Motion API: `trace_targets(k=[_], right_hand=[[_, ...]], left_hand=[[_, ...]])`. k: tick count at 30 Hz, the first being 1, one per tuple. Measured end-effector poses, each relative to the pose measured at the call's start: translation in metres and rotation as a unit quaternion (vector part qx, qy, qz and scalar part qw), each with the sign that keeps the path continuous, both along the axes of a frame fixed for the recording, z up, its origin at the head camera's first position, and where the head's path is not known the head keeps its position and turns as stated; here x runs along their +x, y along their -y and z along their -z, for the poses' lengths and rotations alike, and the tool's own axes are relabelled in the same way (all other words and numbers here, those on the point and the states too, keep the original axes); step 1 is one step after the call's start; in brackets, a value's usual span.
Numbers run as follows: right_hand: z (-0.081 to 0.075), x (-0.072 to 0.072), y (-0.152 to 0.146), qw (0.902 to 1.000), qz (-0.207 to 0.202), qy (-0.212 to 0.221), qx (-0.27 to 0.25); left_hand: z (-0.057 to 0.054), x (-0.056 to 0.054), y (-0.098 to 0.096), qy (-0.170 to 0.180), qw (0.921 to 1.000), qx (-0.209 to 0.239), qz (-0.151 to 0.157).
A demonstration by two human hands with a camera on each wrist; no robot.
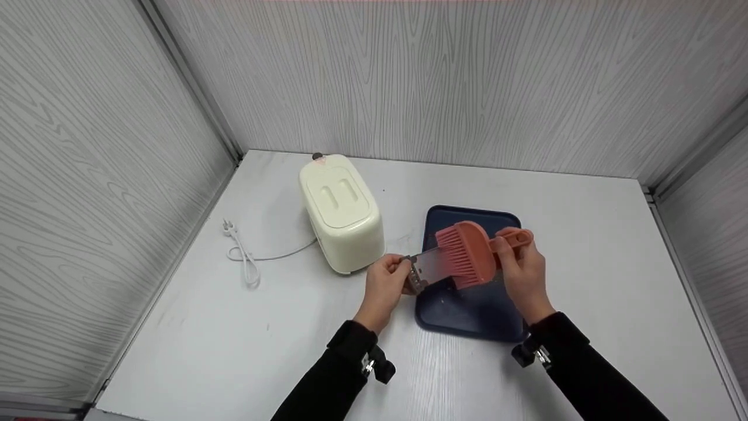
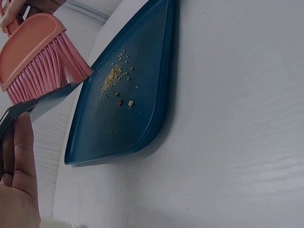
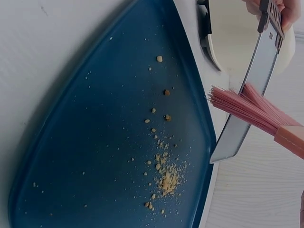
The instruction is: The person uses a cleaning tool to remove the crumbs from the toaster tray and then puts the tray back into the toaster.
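My left hand (image 1: 381, 287) pinches the dark end of a flat metal crumb tray (image 1: 431, 266), holding it tilted over a dark blue tray (image 1: 470, 318). In my right hand (image 1: 525, 280) is the handle of a coral hand brush (image 1: 480, 252). The brush's pink bristles (image 3: 244, 107) lie across the metal plate, bending against it in the right wrist view. Below, a small heap of yellowish crumbs (image 3: 168, 179) and scattered bits lie on the blue tray, also plain in the left wrist view.
A cream toaster (image 1: 345, 204) with two slot-shaped dents on top stands left of the blue tray. Its thin cord runs left to a white plug (image 1: 229, 227) and bundled cable on the white table (image 1: 234, 351). Wood-grain panels (image 1: 409, 82) enclose the back and sides.
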State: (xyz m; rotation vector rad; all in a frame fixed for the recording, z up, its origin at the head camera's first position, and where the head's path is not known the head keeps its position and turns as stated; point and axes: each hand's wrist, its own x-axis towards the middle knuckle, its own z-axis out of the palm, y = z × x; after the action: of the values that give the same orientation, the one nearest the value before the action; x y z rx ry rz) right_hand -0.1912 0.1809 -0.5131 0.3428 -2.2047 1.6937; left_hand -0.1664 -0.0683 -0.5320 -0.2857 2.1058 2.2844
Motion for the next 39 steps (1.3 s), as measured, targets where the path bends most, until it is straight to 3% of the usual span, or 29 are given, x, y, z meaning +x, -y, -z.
trace_targets(k=[8, 19, 28, 39], right_hand=[[0.004, -0.004, -0.009, 0.9997, 0.012, 0.015, 0.016], [0.008, -0.010, -0.023, 0.9986, 0.037, 0.003, 0.038], [0.010, -0.012, -0.026, 0.9962, 0.068, 0.008, 0.053], [0.006, -0.013, -0.031, 0.9956, 0.079, 0.015, 0.049]], left_hand=[[-0.002, 0.000, 0.001, -0.003, 0.9999, -0.012, 0.002], [-0.002, 0.000, 0.000, -0.003, 1.0000, 0.000, 0.007], [-0.001, 0.000, 0.000, -0.006, 1.0000, -0.002, 0.002], [0.001, 0.000, 0.001, 0.008, 0.9999, 0.001, -0.014]])
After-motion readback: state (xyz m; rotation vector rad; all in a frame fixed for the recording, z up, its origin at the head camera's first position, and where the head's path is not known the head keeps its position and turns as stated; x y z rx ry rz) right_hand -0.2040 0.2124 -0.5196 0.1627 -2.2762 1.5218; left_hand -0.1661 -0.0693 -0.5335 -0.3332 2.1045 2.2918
